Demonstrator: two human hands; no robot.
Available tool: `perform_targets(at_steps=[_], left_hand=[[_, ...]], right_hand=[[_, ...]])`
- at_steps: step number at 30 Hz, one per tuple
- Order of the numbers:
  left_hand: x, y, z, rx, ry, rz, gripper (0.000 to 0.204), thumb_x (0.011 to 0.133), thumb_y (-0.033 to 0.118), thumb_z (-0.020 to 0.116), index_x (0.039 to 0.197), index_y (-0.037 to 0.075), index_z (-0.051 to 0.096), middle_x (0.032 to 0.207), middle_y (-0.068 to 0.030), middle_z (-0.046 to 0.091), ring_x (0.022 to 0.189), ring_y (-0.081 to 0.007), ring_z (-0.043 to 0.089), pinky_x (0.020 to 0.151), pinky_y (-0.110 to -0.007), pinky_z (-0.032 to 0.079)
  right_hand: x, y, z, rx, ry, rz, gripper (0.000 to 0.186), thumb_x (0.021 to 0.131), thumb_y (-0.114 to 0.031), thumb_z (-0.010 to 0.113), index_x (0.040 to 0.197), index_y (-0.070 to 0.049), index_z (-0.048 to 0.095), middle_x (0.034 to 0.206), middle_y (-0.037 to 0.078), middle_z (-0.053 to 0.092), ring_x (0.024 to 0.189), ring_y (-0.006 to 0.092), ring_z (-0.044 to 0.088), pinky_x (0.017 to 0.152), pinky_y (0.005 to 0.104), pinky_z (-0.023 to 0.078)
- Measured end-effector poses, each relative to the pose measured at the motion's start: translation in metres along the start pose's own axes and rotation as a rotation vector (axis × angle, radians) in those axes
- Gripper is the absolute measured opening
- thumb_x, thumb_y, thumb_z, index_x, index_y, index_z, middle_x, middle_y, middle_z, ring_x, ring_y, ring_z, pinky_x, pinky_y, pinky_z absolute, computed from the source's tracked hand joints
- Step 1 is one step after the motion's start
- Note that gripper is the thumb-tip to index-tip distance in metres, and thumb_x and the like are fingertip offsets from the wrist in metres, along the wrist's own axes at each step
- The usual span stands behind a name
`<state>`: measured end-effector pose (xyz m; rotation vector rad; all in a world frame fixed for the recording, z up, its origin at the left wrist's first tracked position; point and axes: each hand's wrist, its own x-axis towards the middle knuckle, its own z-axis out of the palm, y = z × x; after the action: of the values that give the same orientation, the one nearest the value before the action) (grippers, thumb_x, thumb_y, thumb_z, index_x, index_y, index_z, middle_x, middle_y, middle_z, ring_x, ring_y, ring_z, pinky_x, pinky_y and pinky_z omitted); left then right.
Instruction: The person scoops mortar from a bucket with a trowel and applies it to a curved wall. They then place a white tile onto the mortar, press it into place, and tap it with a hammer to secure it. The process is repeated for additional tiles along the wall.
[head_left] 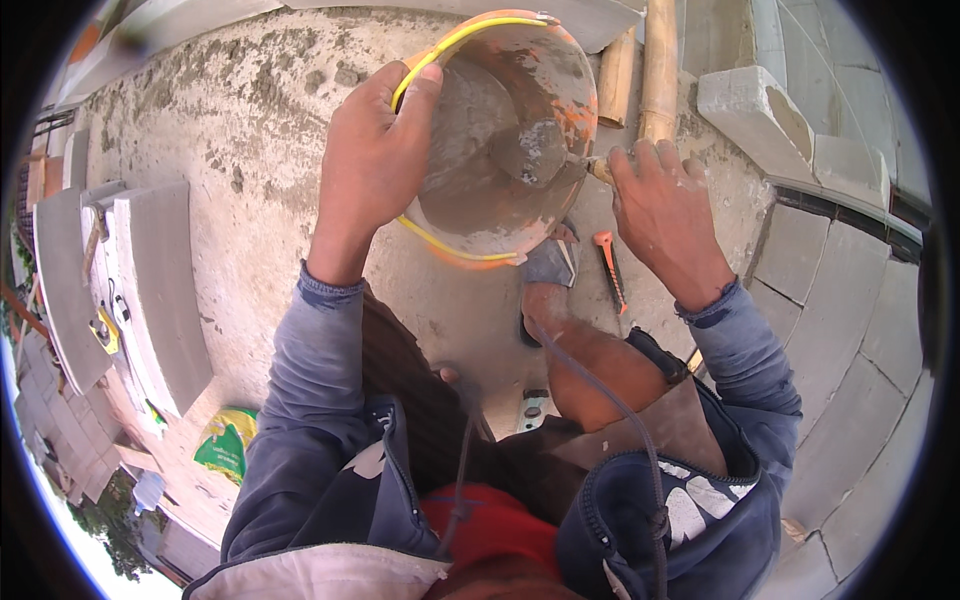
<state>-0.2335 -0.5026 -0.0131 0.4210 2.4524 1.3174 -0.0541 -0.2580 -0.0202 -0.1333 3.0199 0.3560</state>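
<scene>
From my distant place, I see the trowel [536, 153] in the upper centre of the frame, inside the bucket [577, 112]. Its blade points to the left, and its long axis runs almost level across the frame, with the handle toward the right. The whole blade lies to the left of the grip of my right hand [668, 212], whose fingers are folded around the handle, near the bucket's right rim. The bucket's mouth faces the camera. My left hand [378, 145] has its grip closed on the left rim, together with the yellow bail [447, 243]. Below the right hand, a utility knife [610, 272] lies on the floor [255, 215].
</scene>
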Motion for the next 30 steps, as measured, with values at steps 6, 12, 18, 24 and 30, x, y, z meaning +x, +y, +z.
perform_targets(at_steps=[6, 12, 18, 24, 30], left_hand=[[0.0, 0.007, 0.006, 0.022, -0.028, 0.013, 0.041, 0.109, 0.037, 0.058, 0.115, -0.001, 0.072, 0.077, -0.022, 0.065, 0.07, -0.0305, 0.062, 0.071, -0.043, 0.051], [0.001, 0.003, 0.006, 0.009, -0.003, 0.019, 0.041, 0.109, 0.038, 0.059, 0.111, -0.002, 0.071, 0.076, -0.0226, 0.064, 0.069, -0.0343, 0.06, 0.07, -0.045, 0.05], [0.008, -0.004, -0.007, 0.009, -0.007, -0.06, 0.042, 0.109, 0.039, 0.06, 0.103, -0.001, 0.07, 0.073, -0.0143, 0.063, 0.068, -0.0244, 0.06, 0.068, -0.042, 0.05], [0.039, -0.023, -0.007, -0.293, -0.041, -0.092, 0.039, 0.113, 0.035, 0.058, 0.097, 0.002, 0.07, 0.083, -0.0001, 0.063, 0.083, -0.0064, 0.057, 0.074, -0.029, 0.048], [0.046, -0.038, -0.011, -0.403, -0.049, -0.101, 0.046, 0.116, 0.034, 0.054, 0.13, -0.007, 0.07, 0.118, -0.0086, 0.074, 0.108, -0.0129, 0.065, 0.098, -0.028, 0.05]], right_hand=[[0.02, 0.0, 0.02, -0.183, 0.182, -0.242, 0.02, 0.094, -0.021, 0.064, 0.112, -0.013, 0.063, 0.102, 0.005, 0.062, 0.096, 0.0235, 0.061, 0.081, 0.0421, 0.051], [0.003, -0.033, 0.012, 0.13, 0.194, -0.264, 0.03, 0.089, -0.02, 0.071, 0.118, -0.015, 0.065, 0.105, 0.005, 0.064, 0.101, 0.0245, 0.064, 0.086, 0.0431, 0.05], [-0.02, -0.035, 0.06, 0.921, -0.105, 0.075, 0.044, 0.084, -0.015, 0.081, 0.125, -0.011, 0.064, 0.113, 0.01, 0.069, 0.107, 0.0278, 0.068, 0.092, 0.0437, 0.053], [-0.058, -0.034, 0.096, 1.544, 0.075, 0.413, 0.045, 0.09, -0.008, 0.078, 0.131, -0.005, 0.06, 0.113, 0.01, 0.068, 0.107, 0.02, 0.066, 0.097, 0.0369, 0.053], [-0.113, 0.061, 0.108, 1.534, 0.498, 0.972, 0.044, 0.097, -0.009, 0.074, 0.136, -0.003, 0.053, 0.101, 0.007, 0.065, 0.081, 0.0139, 0.063, 0.073, 0.0313, 0.055]])
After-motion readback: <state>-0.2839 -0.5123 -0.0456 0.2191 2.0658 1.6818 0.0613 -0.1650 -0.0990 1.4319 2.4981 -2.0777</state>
